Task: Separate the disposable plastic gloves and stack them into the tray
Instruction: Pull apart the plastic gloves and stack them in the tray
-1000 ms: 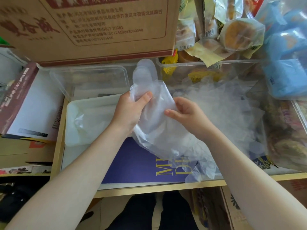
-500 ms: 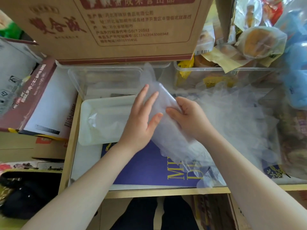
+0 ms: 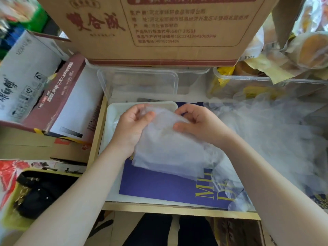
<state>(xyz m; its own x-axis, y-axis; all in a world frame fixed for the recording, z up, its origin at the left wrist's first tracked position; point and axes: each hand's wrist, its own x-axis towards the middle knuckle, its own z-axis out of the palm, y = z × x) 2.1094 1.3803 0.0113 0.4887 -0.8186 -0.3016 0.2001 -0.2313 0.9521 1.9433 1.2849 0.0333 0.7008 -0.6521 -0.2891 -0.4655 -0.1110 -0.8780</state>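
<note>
Left hand (image 3: 132, 127): fingers curled, thumb and forefinger pinching the far left edge of the glove (image 3: 166, 148).
Right hand (image 3: 200, 125): fingers curled, thumb pressed on the glove's far right edge, pinching it there.
Glove: a clear, thin sheet held between both hands, its far end over the near right corner of the tray (image 3: 113, 110), its near end hanging over the purple book (image 3: 159, 187).
Tray: white, shallow, on the worktop (image 3: 177, 209) at its left side, mostly hidden by the left hand; what lies in it I cannot tell.
Pile of gloves (image 3: 269, 132): a loose, cloudy heap right of the hands, spread across the worktop and partly over the book.
Clear tubs (image 3: 140, 80): just beyond the tray, under the edge of the carton (image 3: 159, 31).
Carton: brown, red print, at the far side.
Boxes (image 3: 53, 96): left of the worktop, tilted.
Wrapped buns (image 3: 308, 48): far right, above a clear tub.
</note>
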